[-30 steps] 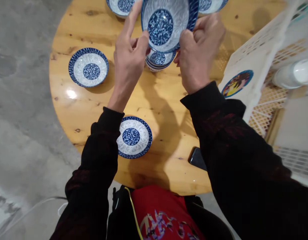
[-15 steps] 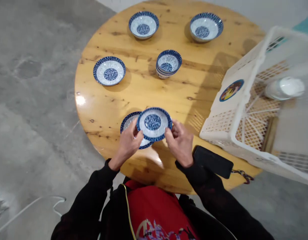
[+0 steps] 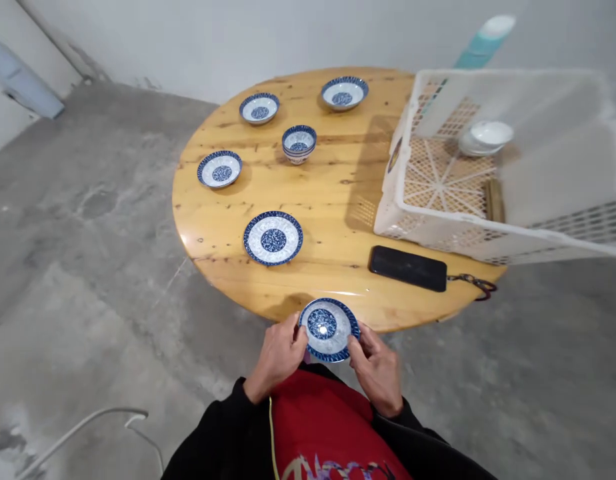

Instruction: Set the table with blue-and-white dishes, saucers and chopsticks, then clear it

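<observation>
A small blue-and-white plate (image 3: 333,333) is held between both hands over the table's near edge. My left hand (image 3: 282,352) grips its left rim, thumb on top. On the opposite rim, my right hand (image 3: 377,367) is closed with its thumb over the edge; its fingers are partly hidden under the plate. A larger blue-rimmed plate (image 3: 273,239) lies on the table a little beyond my hands. Farther back are a stack of small bowls (image 3: 299,145) and three shallow dishes: a left one (image 3: 219,169), a back one (image 3: 259,108) and a back-right one (image 3: 345,93).
The round wooden table (image 3: 318,193) carries a white plastic crate (image 3: 438,223) on its right, with white bowls (image 3: 488,137) and a wooden piece (image 3: 494,200) inside. A black phone (image 3: 408,268) with a strap lies before the crate. A wall stands behind.
Both hands have drawn the small plate toward my body, off the larger plate, which is now fully visible. The camera view has tilted up, showing more wall.
</observation>
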A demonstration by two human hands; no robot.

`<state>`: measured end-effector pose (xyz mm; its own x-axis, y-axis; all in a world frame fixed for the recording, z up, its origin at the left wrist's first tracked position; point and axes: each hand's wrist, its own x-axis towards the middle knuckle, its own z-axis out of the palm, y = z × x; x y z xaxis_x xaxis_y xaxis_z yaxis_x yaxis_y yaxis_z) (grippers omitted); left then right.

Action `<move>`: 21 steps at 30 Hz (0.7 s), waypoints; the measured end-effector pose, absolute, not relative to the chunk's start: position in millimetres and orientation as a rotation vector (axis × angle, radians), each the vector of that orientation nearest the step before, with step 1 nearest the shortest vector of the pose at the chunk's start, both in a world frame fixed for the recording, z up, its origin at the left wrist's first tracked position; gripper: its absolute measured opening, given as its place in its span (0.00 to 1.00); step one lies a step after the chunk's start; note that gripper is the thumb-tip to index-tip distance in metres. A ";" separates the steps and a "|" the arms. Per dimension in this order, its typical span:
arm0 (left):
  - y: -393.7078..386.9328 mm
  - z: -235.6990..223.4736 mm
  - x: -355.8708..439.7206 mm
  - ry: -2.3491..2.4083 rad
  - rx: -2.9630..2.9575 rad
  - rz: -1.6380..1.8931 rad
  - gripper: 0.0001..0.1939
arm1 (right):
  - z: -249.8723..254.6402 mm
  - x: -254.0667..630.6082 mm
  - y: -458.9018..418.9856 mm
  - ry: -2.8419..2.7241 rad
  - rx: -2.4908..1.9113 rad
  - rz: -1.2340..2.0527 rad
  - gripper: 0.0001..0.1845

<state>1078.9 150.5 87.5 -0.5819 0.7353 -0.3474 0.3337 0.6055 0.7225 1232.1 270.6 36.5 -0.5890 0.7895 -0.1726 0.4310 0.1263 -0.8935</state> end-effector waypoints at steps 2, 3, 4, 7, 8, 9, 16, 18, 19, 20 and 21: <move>143.0 92.2 1087.4 2.188 0.847 0.819 0.11 | 36.1 1242.4 262.0 -2.040 -1.208 1.452 0.23; 140.1 94.4 1089.7 2.188 0.845 0.825 0.11 | 36.6 1245.3 259.0 -2.032 -1.218 1.443 0.23; 137.7 96.3 1090.8 2.184 0.841 0.827 0.11 | 37.8 1246.8 256.7 -2.028 -1.225 1.428 0.23; 132.3 98.9 1086.8 2.151 0.860 0.826 0.12 | 44.4 1242.7 251.8 -2.031 -1.235 1.348 0.21; 130.1 98.5 1083.0 2.137 0.880 0.832 0.12 | 47.0 1238.5 249.9 -2.038 -1.230 1.313 0.20; 127.4 97.5 1077.7 2.129 0.903 0.843 0.12 | 49.6 1232.7 247.6 -2.049 -1.216 1.274 0.19; 93.3 92.8 999.5 2.148 0.997 0.779 0.13 | 54.2 1155.4 216.7 -2.069 -1.109 1.226 0.15; 79.3 97.0 974.6 2.174 1.016 0.716 0.13 | 51.4 1131.4 199.5 -2.020 -1.105 1.284 0.15; 72.4 99.2 963.2 2.185 1.023 0.683 0.13 | 49.6 1120.8 190.3 -1.994 -1.102 1.321 0.15; 66.2 101.2 952.5 2.195 1.027 0.646 0.13 | 47.5 1111.3 181.2 -1.972 -1.101 1.358 0.15; 60.8 102.7 942.7 2.201 1.031 0.607 0.13 | 45.5 1103.0 172.6 -1.955 -1.107 1.388 0.15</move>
